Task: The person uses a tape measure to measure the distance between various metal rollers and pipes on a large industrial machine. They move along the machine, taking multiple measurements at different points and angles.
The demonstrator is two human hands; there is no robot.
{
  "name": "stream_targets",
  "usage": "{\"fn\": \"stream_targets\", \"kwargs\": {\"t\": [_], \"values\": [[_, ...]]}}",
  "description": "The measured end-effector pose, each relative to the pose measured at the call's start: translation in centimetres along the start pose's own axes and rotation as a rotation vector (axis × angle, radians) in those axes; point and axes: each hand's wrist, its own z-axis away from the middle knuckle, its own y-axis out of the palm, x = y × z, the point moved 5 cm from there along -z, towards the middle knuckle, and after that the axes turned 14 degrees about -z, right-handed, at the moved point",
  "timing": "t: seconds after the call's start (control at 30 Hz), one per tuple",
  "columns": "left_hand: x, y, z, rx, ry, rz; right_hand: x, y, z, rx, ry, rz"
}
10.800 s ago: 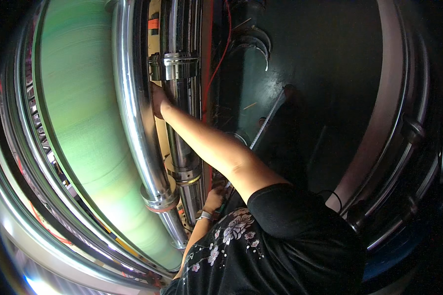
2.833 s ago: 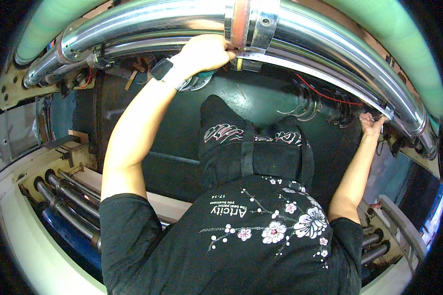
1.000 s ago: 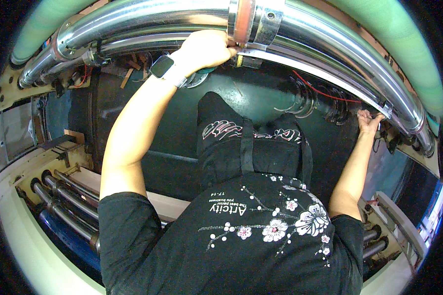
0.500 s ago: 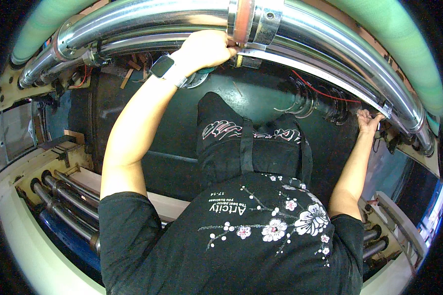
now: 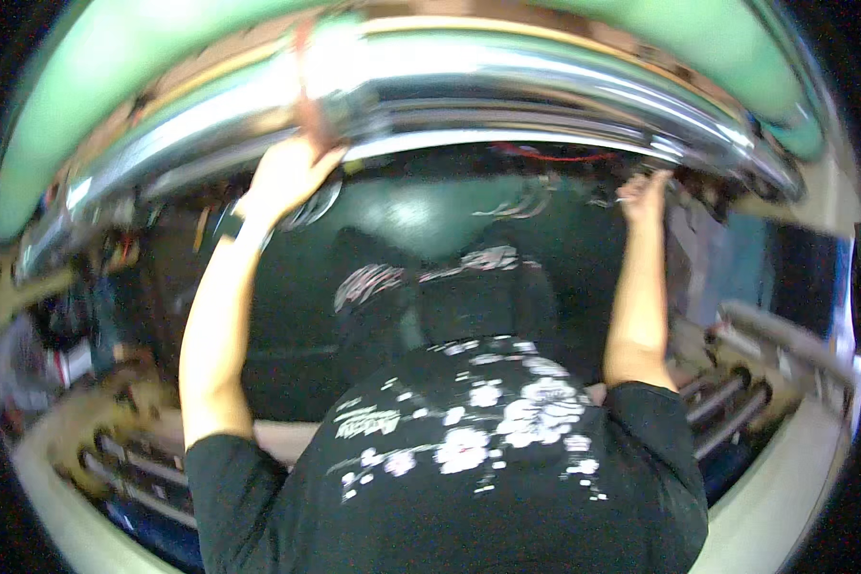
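Above me runs a shiny metal roller [image 5: 507,69], with a reddish ring and a metal collar round its left part. My left hand [image 5: 287,177], a watch [image 5: 231,223] on its wrist, reaches up to the ring; its thumb stands apart from the fingers, whose tips blur into the ring. A thin white measuring strip [image 5: 450,141] stretches along the roller's underside, from beside the left thumb to my right hand [image 5: 646,191]. The right fingers are curled at the strip's right end and appear to grip it. Motion blur hides the exact contact.
Green rollers [image 5: 86,105] curve past behind the metal one. A red cable [image 5: 555,153] and round metal loops [image 5: 526,203] lie below the strip. Machine side frames [image 5: 794,450] with thinner rods [image 5: 717,402] flank me on both sides.
The view has swung and blurred, with the roller now more level. My left thumb has spread from the fingers, which were pinched at the strip's left end. My right hand stays at the other end.
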Motion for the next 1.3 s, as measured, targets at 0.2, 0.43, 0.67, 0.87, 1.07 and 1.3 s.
{"fn": "stream_targets", "kwargs": {"t": [0.2,0.43,0.67,0.87,1.07,1.3], "values": [[-4.7,1.3,4.7,0.462,-0.001,0.183,10.1,-3.9,4.0,0.014,-0.658,0.773],[-5.9,7.3,4.2,0.796,-0.142,-0.104,11.3,1.5,2.9,0.6,-0.551,1.326],[-5.7,11.8,7.7,0.935,-0.252,-0.181,11.3,2.9,0.5,0.722,-0.464,1.558],[-13.7,7.4,8.0,1.052,-0.459,-0.225,12.1,4.2,-1.8,0.822,-0.524,1.732],[-15.0,7.9,8.0,1.068,-0.435,-0.15,13.7,4.4,-1.0,0.641,-1.042,1.748],[-13.1,8.2,7.3,1.065,-0.216,-0.158,13.2,3.7,-1.7,0.752,-0.993,1.629]]}}
